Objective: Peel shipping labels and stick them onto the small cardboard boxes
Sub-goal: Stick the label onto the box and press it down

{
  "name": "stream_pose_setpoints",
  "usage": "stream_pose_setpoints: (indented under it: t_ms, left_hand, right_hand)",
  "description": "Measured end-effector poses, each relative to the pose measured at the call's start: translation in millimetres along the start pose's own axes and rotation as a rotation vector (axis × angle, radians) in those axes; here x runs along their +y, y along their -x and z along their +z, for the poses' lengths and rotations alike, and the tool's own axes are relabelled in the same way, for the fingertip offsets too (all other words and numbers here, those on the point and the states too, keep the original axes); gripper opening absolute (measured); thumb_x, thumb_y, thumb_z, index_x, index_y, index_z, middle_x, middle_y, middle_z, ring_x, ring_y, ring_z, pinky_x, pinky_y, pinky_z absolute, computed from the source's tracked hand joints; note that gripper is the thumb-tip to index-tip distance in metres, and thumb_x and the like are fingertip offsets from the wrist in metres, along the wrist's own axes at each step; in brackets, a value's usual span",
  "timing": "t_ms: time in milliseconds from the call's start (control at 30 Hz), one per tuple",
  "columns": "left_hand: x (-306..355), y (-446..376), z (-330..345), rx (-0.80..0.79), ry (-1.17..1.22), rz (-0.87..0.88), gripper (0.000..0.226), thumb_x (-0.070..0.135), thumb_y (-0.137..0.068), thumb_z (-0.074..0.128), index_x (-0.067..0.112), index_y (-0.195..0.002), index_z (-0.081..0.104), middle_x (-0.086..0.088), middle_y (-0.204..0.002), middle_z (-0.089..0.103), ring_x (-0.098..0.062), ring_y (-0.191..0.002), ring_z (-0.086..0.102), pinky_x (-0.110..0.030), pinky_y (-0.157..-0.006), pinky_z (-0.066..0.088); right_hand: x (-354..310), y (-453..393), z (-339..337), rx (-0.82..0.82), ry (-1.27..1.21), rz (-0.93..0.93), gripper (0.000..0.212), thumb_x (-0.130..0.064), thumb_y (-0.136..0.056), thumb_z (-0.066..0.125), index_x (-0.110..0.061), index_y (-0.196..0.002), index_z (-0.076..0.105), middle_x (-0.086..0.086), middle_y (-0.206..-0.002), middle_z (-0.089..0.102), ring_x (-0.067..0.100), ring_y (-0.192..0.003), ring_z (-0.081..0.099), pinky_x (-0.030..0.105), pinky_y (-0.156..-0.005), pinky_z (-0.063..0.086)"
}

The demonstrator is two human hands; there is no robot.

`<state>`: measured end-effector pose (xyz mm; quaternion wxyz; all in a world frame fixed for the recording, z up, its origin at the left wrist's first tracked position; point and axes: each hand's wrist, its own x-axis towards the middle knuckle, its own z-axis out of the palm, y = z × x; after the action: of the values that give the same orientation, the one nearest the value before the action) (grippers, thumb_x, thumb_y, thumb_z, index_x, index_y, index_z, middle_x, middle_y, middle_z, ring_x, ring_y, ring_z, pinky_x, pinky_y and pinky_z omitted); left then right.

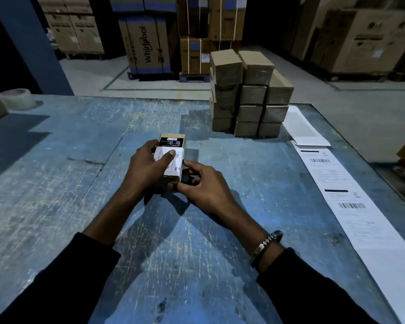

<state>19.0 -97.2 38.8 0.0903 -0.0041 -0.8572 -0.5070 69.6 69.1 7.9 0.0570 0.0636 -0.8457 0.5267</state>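
Head view: left hand [147,164] grips the small cardboard box [171,160] on the blue table [80,183], thumb pressing the white shipping label [171,163] flat on top. Right hand [201,181] pinches the box's near-right side w/ curled fingers. Box looks light & stiff; label thin, prob. creases easily, so hold by the sides and smooth from the centre out. Label strip [351,206] lies at right, box stack [250,101] beyond.

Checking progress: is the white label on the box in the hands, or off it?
On: the white label lies across the small box top, the left hand thumb pressing it.
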Motion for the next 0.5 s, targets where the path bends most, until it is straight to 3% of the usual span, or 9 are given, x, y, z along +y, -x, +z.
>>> stream_pose_setpoints:
  t_ms: [200, 367, 500]
  left_hand:
    - [4, 5, -8, -0.003, -0.100, -0.003, 0.042, 0.039, -0.095, 0.067, 0.022, -0.133, 0.069, -0.008, -0.125, 0.076, -0.032, -0.108, 0.073, -0.054, -0.099, 0.059]
    - [4, 7, -7, 0.020, -0.177, 0.016, 0.033, 0.025, -0.106, 0.062, 0.017, -0.137, 0.066, -0.012, -0.132, 0.072, -0.034, -0.117, 0.068, -0.048, -0.103, 0.054]
    - [11, 17, -4, 0.119, -0.334, 0.115, 0.047, 0.025, -0.104, 0.065, 0.015, -0.149, 0.057, -0.014, -0.149, 0.057, -0.036, -0.132, 0.058, -0.046, -0.107, 0.046]
  right_hand:
    - [-2, 6, 2, -0.016, 0.130, -0.070, 0.074, -0.057, -0.085, 0.083, -0.041, -0.152, 0.056, -0.015, -0.130, 0.075, 0.005, -0.103, 0.072, 0.039, -0.090, 0.062]
    - [-2, 6, 4, -0.060, 0.171, -0.091, 0.070, -0.056, -0.090, 0.077, -0.048, -0.154, 0.049, -0.016, -0.130, 0.074, 0.010, -0.096, 0.073, 0.038, -0.086, 0.061]
    - [-1, 7, -6, -0.107, -0.008, -0.013, 0.068, -0.034, -0.090, 0.084, -0.041, -0.151, 0.055, -0.022, -0.119, 0.070, 0.005, -0.095, 0.072, 0.037, -0.087, 0.063]
